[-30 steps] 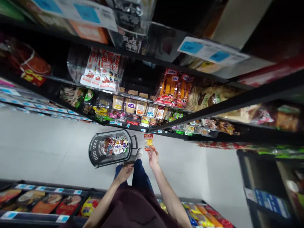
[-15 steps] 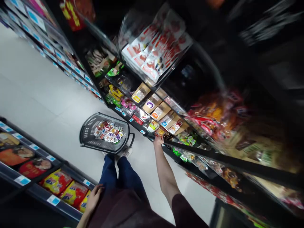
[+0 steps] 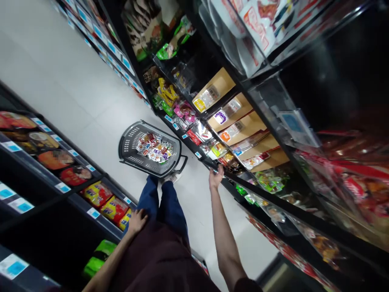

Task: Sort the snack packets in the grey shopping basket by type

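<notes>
My right hand reaches to the front edge of the lowest shelf, its thumb and fingers apart. No packet shows in it. Just beyond the fingertips lie small brown and yellow snack packets in a shelf bin. With fingers spread, my left hand rests by my thigh and holds nothing. A grey shopping basket stands on the floor in front of my feet. Inside its right part is a heap of small, colourful snack packets.
Brown card boxes with clear packets line the shelf above the bins. A slanting black shelf post runs close to my right hand. On the left, a low shelf holds yellow and red bags. Pale floor runs between the shelves.
My right hand moved from above the floor to the low shelf, and the red and yellow packet it held is out of it. My left hand moved to my thigh. The view turned and came closer.
</notes>
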A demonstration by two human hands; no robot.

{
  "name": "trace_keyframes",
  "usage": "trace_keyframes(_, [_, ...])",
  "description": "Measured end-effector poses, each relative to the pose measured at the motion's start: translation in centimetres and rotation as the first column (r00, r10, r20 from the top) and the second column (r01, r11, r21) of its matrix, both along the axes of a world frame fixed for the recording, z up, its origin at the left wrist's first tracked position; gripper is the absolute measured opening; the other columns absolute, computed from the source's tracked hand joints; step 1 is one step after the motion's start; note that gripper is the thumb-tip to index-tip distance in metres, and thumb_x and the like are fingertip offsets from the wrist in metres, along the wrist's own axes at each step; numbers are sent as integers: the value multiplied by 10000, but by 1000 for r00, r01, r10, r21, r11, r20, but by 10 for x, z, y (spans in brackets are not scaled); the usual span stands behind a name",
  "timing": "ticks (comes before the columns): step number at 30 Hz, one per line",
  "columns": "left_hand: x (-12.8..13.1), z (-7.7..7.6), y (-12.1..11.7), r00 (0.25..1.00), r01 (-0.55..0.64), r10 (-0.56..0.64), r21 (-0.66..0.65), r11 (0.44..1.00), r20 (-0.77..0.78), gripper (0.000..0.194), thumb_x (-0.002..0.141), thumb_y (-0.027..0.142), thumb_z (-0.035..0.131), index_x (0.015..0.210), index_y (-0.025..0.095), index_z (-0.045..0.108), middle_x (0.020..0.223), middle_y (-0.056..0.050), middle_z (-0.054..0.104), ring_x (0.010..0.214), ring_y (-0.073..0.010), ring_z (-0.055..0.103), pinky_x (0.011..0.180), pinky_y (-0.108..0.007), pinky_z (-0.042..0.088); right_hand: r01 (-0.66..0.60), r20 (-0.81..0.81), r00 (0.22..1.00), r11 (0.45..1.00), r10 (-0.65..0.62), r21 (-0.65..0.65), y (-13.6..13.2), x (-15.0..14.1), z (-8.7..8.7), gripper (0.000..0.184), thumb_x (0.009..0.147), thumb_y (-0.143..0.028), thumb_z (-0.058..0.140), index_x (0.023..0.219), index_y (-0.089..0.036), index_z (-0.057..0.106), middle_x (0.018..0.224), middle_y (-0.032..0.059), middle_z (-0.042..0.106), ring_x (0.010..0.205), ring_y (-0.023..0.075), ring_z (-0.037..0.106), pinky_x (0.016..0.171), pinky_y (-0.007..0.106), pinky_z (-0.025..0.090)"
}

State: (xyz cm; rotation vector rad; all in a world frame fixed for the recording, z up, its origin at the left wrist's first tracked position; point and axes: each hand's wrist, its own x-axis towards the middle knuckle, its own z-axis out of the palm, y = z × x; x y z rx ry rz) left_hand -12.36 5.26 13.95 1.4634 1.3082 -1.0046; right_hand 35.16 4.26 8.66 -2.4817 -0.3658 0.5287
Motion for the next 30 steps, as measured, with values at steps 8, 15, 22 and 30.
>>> trace_keyframes(8, [19,-22,1,985,103,-120,-135,985,-121,712,900,532,480,1528,204,403,1660,-149,245,1523,-402,211,1174,-594,257,75,-523,845,992,-116,-98,-45,-188,-20,199,746,-222,710,940,-191,683,1001,61,703,985,219,664,913,376,537])
trace_keyframes(15, [21,-38,-2,979,115,-146,-204,972,-145,727,866,522,545,1542,315,375,1691,-150,105,1507,-513,129,1062,-738,269,-132,-833,551,981,-45,-140,-43,-258,-29,141,891,-256,715,839,-133,667,720,-30,655,612,100,611,657,268,542])
trace_keyframes(22, [10,-50,9,989,51,-81,-231,972,-120,651,845,490,602,1468,327,500,1687,-151,131,1482,-529,194,1040,-730,306,-193,-726,683,979,82,-71,37,-197,-63,162,687,-144,725,840,-194,739,716,-26,712,713,163,653,846,314,514])
trace_keyframes(30, [-14,-94,38,1000,-20,17,-215,976,-12,509,913,362,644,1376,166,563,1456,-162,525,1293,-344,550,1054,-498,466,-349,-448,864,915,229,-205,99,-128,-102,568,720,-168,679,1281,-117,609,1388,176,576,1321,298,497,1176,423,289])
